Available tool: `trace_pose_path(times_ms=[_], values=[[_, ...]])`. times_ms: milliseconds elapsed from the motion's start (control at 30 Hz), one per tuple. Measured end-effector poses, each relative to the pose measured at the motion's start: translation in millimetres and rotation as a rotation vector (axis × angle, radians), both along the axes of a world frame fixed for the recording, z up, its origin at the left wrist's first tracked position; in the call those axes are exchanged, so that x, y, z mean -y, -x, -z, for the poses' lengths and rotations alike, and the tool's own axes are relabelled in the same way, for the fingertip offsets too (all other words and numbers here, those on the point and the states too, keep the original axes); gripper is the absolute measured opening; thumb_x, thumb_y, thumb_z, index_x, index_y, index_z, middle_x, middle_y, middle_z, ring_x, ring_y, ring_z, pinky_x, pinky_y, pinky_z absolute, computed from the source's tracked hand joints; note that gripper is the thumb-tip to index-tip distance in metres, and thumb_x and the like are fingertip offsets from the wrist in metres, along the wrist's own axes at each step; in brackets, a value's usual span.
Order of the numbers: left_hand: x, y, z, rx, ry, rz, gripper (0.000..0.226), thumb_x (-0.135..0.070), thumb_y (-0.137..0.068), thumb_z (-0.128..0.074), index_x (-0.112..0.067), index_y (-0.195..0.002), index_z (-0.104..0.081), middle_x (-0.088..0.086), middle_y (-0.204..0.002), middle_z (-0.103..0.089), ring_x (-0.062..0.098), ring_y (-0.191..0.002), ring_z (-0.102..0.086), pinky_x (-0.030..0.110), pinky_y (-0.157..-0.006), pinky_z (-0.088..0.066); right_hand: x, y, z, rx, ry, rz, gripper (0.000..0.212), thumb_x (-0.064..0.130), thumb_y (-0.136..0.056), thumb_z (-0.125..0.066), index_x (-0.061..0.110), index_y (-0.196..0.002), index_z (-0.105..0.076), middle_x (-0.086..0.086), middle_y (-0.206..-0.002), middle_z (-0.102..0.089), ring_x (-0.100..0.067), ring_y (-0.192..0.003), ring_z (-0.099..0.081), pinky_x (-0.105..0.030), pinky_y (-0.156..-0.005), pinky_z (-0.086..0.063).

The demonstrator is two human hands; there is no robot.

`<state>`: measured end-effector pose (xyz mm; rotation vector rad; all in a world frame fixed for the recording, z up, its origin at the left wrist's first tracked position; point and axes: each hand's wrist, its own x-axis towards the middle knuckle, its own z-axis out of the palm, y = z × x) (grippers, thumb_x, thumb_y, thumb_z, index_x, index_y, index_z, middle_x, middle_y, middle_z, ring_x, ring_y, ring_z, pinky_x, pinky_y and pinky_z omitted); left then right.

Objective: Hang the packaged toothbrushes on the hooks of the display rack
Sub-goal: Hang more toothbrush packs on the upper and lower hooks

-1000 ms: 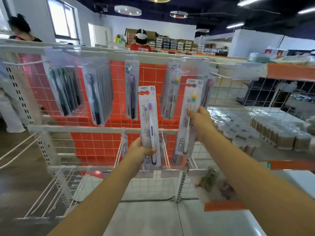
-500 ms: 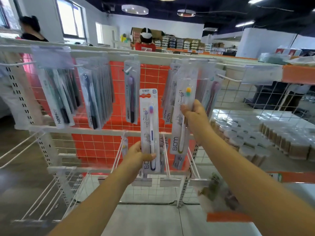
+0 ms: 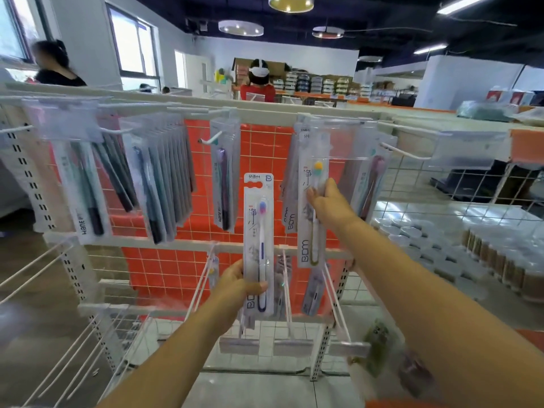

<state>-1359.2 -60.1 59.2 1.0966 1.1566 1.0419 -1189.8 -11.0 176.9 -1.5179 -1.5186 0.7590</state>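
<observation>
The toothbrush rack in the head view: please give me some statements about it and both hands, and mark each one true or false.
1. The left hand grips the lower end of a white carded pack with a purple-handled toothbrush. True.
2. The right hand is empty. False: it holds a clear pack with a yellow-tipped toothbrush up at the top row.
3. The panel behind the white wire display rack is blue. False: it is orange-red tile.
4. Dark-handled toothbrush packs hang at the upper left. True.
5. The purple-handled pack already hangs on a hook. False: only the hand holds it.
</observation>
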Motion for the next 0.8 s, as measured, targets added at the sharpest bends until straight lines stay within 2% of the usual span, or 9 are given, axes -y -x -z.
trace_pose_path(times_ms=[67, 200, 333, 433, 500, 600, 700, 733, 800], values=[[-5, 1, 1, -0.005, 0.017, -0.011, 0.033, 0.009, -0.081, -0.059, -0.011, -0.107, -0.058, 0.009, -0.097, -0.068, 0.025, -0.093, -0.065, 0.041, -0.081, -0.053, -11, 0, -3, 0.028, 0.013, 0.005, 0.026, 0.023, -0.102, -0.034, 0.006, -0.121, -0.035, 0.001, -0.082, -0.043, -0.006, -0.065, -0.042, -0.014, -0.042, -0.035], [-18, 5, 3, -0.010, 0.019, -0.034, 0.038, 0.012, -0.079, -0.059, -0.005, -0.113, -0.057, 0.013, -0.101, -0.068, 0.030, -0.096, -0.065, 0.049, -0.088, -0.051, -30, 1, -7, 0.113, 0.025, 0.034, 0.031, 0.023, -0.102, -0.033, 0.004, -0.127, -0.032, 0.001, -0.077, -0.041, -0.007, -0.061, -0.039, -0.011, -0.033, -0.031], [-24, 8, 4, 0.000, 0.007, -0.047, 0.038, 0.011, -0.079, -0.059, -0.006, -0.114, -0.055, 0.015, -0.104, -0.067, 0.031, -0.098, -0.063, 0.048, -0.087, -0.051, -46, 3, -7, 0.165, 0.041, 0.089, 0.034, 0.025, -0.102, -0.035, 0.005, -0.129, -0.032, -0.009, -0.093, -0.050, -0.011, -0.061, -0.042, -0.023, -0.046, -0.034], [-23, 10, 5, 0.004, -0.003, -0.051, 0.034, 0.010, -0.080, -0.059, -0.008, -0.107, -0.058, 0.013, -0.100, -0.067, 0.029, -0.094, -0.064, 0.039, -0.076, -0.052, -50, 4, -7, 0.188, 0.064, 0.084, 0.037, 0.027, -0.102, -0.035, 0.004, -0.130, -0.030, -0.003, -0.079, -0.044, -0.011, -0.060, -0.043, -0.024, -0.047, -0.033], [-21, 11, 4, 0.008, -0.003, -0.048, 0.032, 0.011, -0.080, -0.059, -0.011, -0.103, -0.059, 0.013, -0.099, -0.068, 0.028, -0.093, -0.064, 0.037, -0.073, -0.051, -48, 5, -6, 0.183, 0.060, 0.064, 0.040, 0.030, -0.101, -0.035, 0.003, -0.131, -0.029, -0.002, -0.080, -0.046, -0.010, -0.062, -0.046, -0.023, -0.049, -0.035], [-17, 14, 2, 0.020, -0.001, -0.041, 0.034, 0.011, -0.080, -0.059, -0.010, -0.107, -0.058, 0.012, -0.099, -0.068, 0.029, -0.094, -0.065, 0.039, -0.075, -0.052, -42, 2, 1, 0.200, 0.052, 0.061, 0.038, 0.032, -0.099, -0.042, 0.004, -0.124, -0.046, -0.003, -0.089, -0.056, -0.012, -0.067, -0.051, -0.028, -0.064, -0.043], [-8, 16, 0, 0.011, -0.007, -0.028, 0.036, 0.010, -0.080, -0.059, -0.010, -0.110, -0.057, 0.012, -0.102, -0.068, 0.028, -0.096, -0.065, 0.041, -0.080, -0.053, -30, -2, 11, 0.310, 0.148, 0.075, 0.028, 0.030, -0.098, -0.047, 0.005, -0.110, -0.051, -0.001, -0.078, -0.050, -0.015, -0.067, -0.050, -0.028, -0.058, -0.043], [-5, 17, -2, 0.007, -0.010, -0.022, 0.037, 0.009, -0.080, -0.059, -0.010, -0.111, -0.057, 0.012, -0.103, -0.068, 0.028, -0.097, -0.065, 0.043, -0.083, -0.053, -24, -4, 14, 0.353, 0.184, 0.084, 0.027, 0.026, -0.097, -0.048, 0.005, -0.112, -0.051, -0.002, -0.079, -0.051, -0.016, -0.071, -0.051, -0.030, -0.062, -0.046], [3, 18, -3, 0.006, -0.015, -0.016, 0.038, 0.009, -0.080, -0.060, -0.011, -0.112, -0.057, 0.011, -0.105, -0.068, 0.028, -0.100, -0.064, 0.045, -0.088, -0.051, -17, -6, 18, 0.419, 0.236, 0.098, 0.030, 0.020, -0.096, -0.050, 0.000, -0.118, -0.051, -0.009, -0.097, -0.057, -0.023, -0.086, -0.054, -0.032, -0.074, -0.045]])
